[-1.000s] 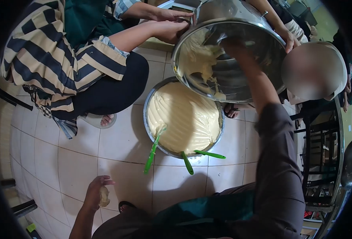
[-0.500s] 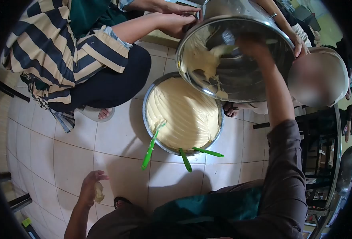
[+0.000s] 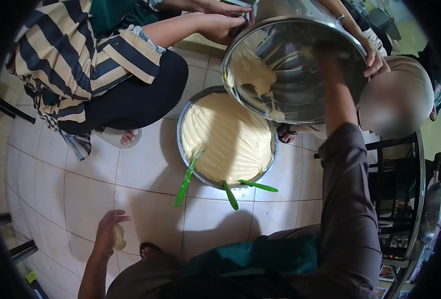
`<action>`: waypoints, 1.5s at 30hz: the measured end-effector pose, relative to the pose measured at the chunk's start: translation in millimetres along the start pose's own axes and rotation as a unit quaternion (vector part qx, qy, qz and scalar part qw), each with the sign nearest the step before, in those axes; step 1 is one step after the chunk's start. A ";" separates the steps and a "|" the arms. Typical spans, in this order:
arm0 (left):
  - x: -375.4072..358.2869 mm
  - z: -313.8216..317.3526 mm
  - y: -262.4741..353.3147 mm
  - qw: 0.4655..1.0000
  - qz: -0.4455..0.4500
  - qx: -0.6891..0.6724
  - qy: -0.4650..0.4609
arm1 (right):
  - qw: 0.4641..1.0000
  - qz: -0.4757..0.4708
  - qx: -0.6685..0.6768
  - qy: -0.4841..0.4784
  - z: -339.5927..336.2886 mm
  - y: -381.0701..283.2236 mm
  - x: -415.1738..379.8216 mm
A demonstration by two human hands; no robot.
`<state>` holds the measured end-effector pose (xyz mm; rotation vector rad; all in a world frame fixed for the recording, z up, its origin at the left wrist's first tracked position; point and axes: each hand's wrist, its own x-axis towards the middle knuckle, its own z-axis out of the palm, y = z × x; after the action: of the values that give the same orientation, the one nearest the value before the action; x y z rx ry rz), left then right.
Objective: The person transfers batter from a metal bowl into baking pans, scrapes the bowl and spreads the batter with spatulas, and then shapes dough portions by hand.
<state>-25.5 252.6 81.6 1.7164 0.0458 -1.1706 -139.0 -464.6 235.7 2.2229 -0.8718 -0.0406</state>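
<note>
My right hand (image 3: 326, 54) reaches deep into a large steel mixing bowl (image 3: 300, 107), tilted with its mouth toward me. Blur and shadow hide its fingers, and a pale patch shows beside them. Thick cream-coloured batter (image 3: 253, 74) clings to the bowl's left inner wall and hangs at its lower rim. Below stands a round metal basin (image 3: 181, 147) full of pale batter (image 3: 225, 139) with a ridged surface. My left hand (image 3: 110, 230) hangs over the floor at lower left, fingers extended, a pale batter-like lump (image 3: 119, 238) on its palm side.
Three green-handled spatulas (image 3: 183, 187) (image 3: 230, 196) (image 3: 259, 186) rest at the basin's near edge. A person in a striped shirt (image 3: 61, 55) grips the bowl's left side; another person's hand (image 3: 375, 62) holds its right rim. A dark metal rack (image 3: 395, 199) stands at right.
My right hand has moved farther into the bowl and slightly up, leaving streaks on the wall. My left hand has shifted slightly left and up. The view has shifted a little.
</note>
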 end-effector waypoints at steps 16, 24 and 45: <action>-11.4 -9.5 -1.5 1.000 0.019 0.013 0.011 | 0.925 -0.222 0.124 -0.284 14.8 -12.8 -18.6; -17.0 -1.9 5.8 1.000 0.018 0.015 -0.016 | 0.983 -0.088 0.036 -0.159 54.7 -44.7 -14.3; -21.9 -11.8 -8.9 0.996 0.030 0.067 0.049 | 0.992 -0.119 0.020 0.042 -39.0 -38.6 -4.3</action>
<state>-33.7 275.8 91.1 1.8789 -0.0256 -1.0651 -109.3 -418.4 238.3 2.3384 -0.5649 -0.0420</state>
